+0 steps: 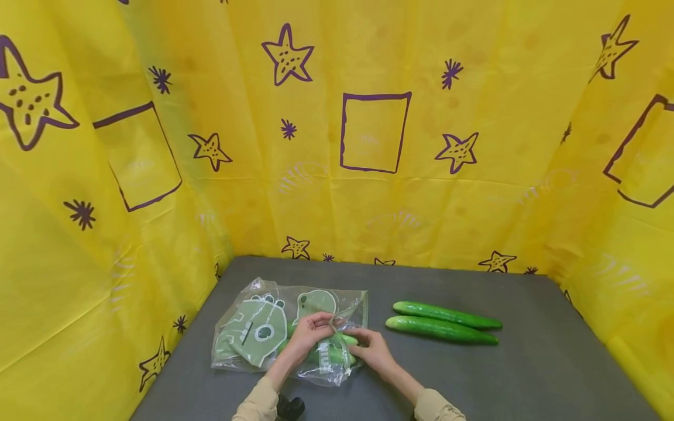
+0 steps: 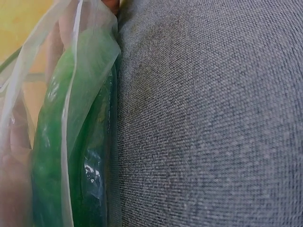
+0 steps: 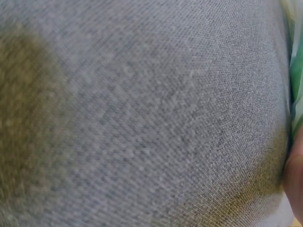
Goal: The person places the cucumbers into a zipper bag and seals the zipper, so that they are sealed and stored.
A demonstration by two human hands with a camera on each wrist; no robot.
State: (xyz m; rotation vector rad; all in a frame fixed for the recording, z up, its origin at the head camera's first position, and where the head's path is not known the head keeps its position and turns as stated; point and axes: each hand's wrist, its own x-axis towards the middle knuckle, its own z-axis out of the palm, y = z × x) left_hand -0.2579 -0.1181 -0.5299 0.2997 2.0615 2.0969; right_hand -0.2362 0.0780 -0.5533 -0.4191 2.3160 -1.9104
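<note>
A clear plastic bag (image 1: 300, 295) with green cartoon figures printed on it lies on the left of the table. Cucumbers (image 1: 339, 355) show through its right end; in the left wrist view a green cucumber (image 2: 52, 127) sits behind the see-through film. My left hand (image 1: 310, 336) pinches the bag's upper edge near its right end. Opposite it, my right hand (image 1: 376, 352) grips the bag's right edge between thumb and fingers, beside the cucumber ends. Only a fingertip (image 3: 294, 177) of the right hand shows in the right wrist view.
Two cucumbers (image 1: 444, 330) lie side by side on the grey table (image 1: 526, 374), right of my right hand. Yellow curtains (image 1: 368, 222) with starfish drawings enclose the table at the back and both sides. A small black object (image 1: 291, 407) is beside my left sleeve.
</note>
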